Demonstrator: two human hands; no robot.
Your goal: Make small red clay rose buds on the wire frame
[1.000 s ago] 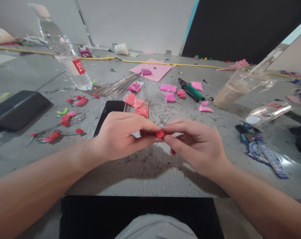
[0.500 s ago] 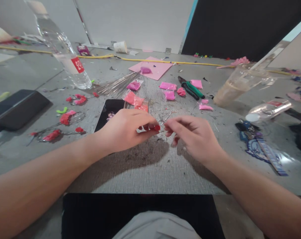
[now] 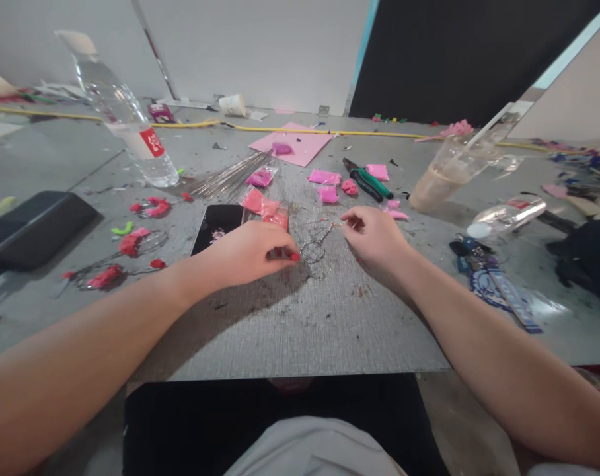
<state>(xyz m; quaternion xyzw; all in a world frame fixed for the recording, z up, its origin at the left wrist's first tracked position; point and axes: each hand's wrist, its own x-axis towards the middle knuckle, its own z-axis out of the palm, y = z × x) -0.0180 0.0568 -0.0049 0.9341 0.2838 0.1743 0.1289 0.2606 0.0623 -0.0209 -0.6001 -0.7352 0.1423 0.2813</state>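
Note:
My left hand [image 3: 250, 254] pinches a small lump of red modelling clay [image 3: 295, 257] between thumb and fingertips, low over the table. Just right of that lump lies a thin wire twisted into a loop [image 3: 312, 251], with a stem rising toward the right. My right hand [image 3: 376, 241] is closed, its fingertips at the end of that wire stem. Left of my left arm rest wire loops with red clay on them, such as the clay-covered loop [image 3: 104, 276]. A dark phone [image 3: 218, 225] is partly under my left hand.
Pliers with green handles [image 3: 372, 184] lie beyond my right hand, near pink clay packets [image 3: 324, 177]. A bundle of wires [image 3: 230, 175] points to a pink sheet [image 3: 300, 142]. A water bottle [image 3: 131, 122] stands left; a drink cup [image 3: 439, 175] stands right.
My hands have drawn apart; the right moved up and away from the red clay. The wire loop now shows between them. The view has shifted slightly.

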